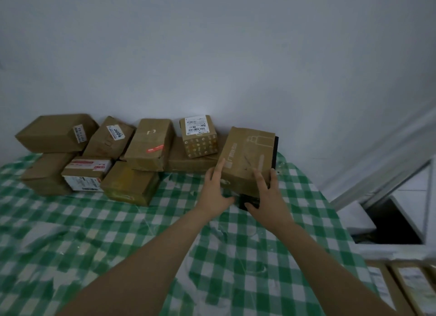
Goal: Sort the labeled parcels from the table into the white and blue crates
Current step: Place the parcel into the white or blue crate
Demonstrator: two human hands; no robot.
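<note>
A brown cardboard box [247,157] sits at the right end of the row of parcels on the bench [118,233], which is covered in a green and white checked cloth. The box is tilted, its near end lower and its far end raised toward the wall; its long axis runs from the person outward, leaning slightly to the right. It rests on a black box [250,201], whose dark edge also shows along the far right side. The left hand [215,190] is pressed flat against the box's left near corner, fingers straight and pointing up and away, thumb toward the near edge. The right hand [267,198] grips the near right corner, forefinger laid on the top face, remaining fingers wrapped round the right side. Both hands hold the box between them; both forearms reach forward from the lower edge of view, bare. To the left, other parcels are stacked against the wall, among them a small box with a printed label [198,135] and a box marked 3004 [109,136]. At the lower right, off the bench, a white crate [387,247] stands on the floor.
</note>
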